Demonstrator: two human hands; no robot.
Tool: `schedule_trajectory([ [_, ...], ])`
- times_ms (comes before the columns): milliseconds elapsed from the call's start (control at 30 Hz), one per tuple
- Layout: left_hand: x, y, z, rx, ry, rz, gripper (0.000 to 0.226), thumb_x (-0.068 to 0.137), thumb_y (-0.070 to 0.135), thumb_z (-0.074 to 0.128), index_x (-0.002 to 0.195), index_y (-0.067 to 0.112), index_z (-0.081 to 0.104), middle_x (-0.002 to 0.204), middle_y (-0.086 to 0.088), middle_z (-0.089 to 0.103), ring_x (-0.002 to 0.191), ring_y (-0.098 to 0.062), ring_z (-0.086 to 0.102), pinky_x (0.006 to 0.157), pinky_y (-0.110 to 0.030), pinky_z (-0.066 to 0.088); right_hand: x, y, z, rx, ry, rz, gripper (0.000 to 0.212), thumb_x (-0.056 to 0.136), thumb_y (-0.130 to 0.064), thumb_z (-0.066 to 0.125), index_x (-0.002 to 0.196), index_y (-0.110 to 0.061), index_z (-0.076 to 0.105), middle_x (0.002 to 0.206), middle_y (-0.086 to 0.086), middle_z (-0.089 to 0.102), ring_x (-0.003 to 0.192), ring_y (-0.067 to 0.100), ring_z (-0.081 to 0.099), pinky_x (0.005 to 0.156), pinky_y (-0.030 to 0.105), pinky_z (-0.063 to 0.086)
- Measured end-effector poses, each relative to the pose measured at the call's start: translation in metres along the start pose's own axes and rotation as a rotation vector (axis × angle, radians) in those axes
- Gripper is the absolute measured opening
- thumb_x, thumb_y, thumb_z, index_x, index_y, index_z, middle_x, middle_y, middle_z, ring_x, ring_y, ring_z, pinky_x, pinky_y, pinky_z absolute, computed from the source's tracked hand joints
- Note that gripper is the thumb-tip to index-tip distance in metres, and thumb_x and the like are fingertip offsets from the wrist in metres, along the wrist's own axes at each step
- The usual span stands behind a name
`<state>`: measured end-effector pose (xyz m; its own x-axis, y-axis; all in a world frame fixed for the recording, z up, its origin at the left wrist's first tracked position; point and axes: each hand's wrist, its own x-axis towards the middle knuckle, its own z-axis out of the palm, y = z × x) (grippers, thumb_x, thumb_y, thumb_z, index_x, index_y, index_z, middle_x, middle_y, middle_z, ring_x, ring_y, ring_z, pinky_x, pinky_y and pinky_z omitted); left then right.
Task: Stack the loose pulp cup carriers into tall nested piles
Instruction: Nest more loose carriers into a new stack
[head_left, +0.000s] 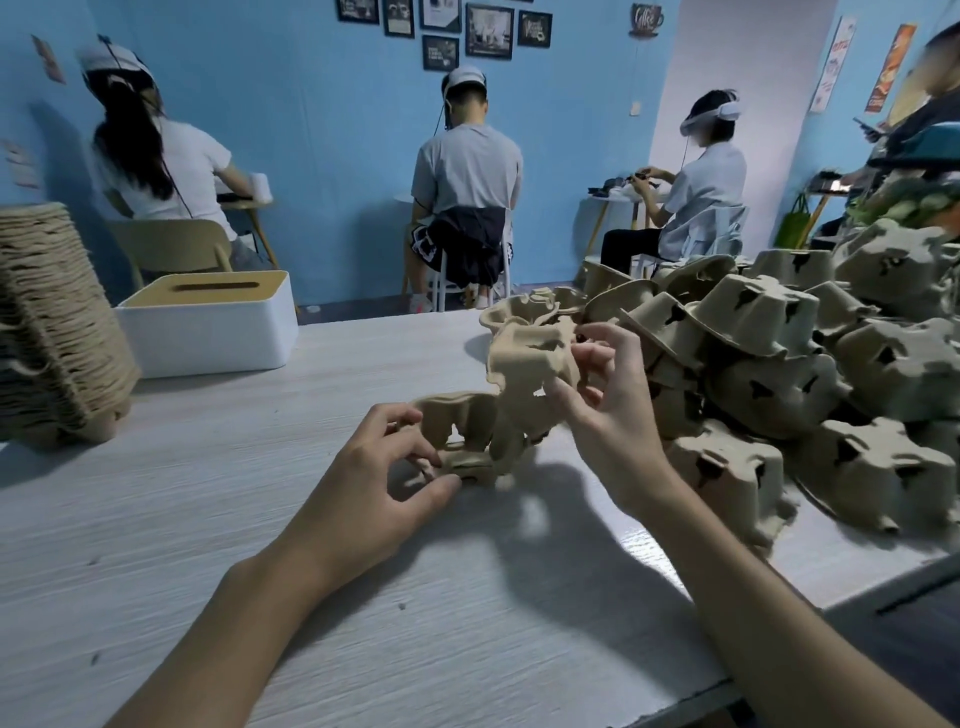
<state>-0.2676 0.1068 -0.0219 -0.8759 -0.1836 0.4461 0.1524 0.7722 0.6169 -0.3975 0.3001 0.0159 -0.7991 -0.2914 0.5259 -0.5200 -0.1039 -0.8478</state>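
Two carriers (530, 358) pinched: left hand (384, 478) low; right hand (608, 400) (raised).

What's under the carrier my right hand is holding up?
A second carrier on the table, pinched by the left hand. The raised carrier in the right hand covers its right end, so whether they touch cannot be seen.

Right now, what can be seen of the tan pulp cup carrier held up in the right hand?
The tan moulded-pulp cup carrier looks like rough, matte paper fibre, with rounded cup wells and a wavy rim. It is off the pale wood-grain table, tilted steeply. The right hand grips its right side, fingers curled round the edge. Its lower edge seems to meet a second tan carrier that the left hand holds on the table.
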Motion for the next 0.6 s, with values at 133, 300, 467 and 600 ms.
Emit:
schedule_trajectory([
  [133, 0.001, -0.002, -0.004, 0.027, 0.026, -0.001, 0.014, 0.082, 0.035, 0.078, 0.081, 0.031, 0.064, 0.127, 0.015, 0.048, 0.117, 0.013, 0.047, 0.09, 0.0, 0.03, 0.0, 0.012, 0.001, 0.03, 0.04, 0.037, 0.058, 0.088, 0.007, 0.065, 0.133, -0.013, 0.035, 0.1, 0.004, 0.054, 0.086, -0.003, 0.057, 0.076, 0.021, 0.053],
  [300, 0.002, -0.003, -0.009, 0.069, 0.022, -0.001, 0.015, 0.083, 0.037, 0.076, 0.081, 0.033, 0.062, 0.128, 0.014, 0.048, 0.12, 0.005, 0.049, 0.092, -0.005, 0.031, -0.003, 0.022, -0.008, -0.169, -0.042, 0.076, 0.08, 0.085, 0.004, 0.069, 0.144, -0.031, 0.026, 0.113, 0.01, 0.046, 0.102, 0.004, 0.054, 0.093, 0.027, 0.051],
  [467, 0.0, -0.005, -0.01, 0.064, 0.023, -0.024, 0.014, 0.083, 0.037, 0.076, 0.08, 0.034, 0.063, 0.127, 0.014, 0.049, 0.122, 0.001, 0.05, 0.093, -0.008, 0.032, -0.01, 0.023, -0.012, -0.37, -0.307, 0.021, 0.105, 0.08, 0.013, 0.062, 0.142, -0.058, 0.015, 0.138, -0.006, 0.016, 0.121, -0.009, 0.033, 0.109, 0.018, 0.038],
  [600, 0.0, -0.006, -0.012, 0.059, 0.028, -0.035, 0.014, 0.082, 0.036, 0.077, 0.079, 0.034, 0.063, 0.127, 0.014, 0.049, 0.122, 0.0, 0.05, 0.095, -0.013, 0.033, -0.015, 0.019, -0.015, -0.448, -0.391, 0.044, 0.086, 0.081, -0.016, 0.073, 0.137, -0.06, 0.025, 0.143, -0.017, 0.012, 0.125, 0.01, 0.033, 0.109, 0.033, 0.038],
])
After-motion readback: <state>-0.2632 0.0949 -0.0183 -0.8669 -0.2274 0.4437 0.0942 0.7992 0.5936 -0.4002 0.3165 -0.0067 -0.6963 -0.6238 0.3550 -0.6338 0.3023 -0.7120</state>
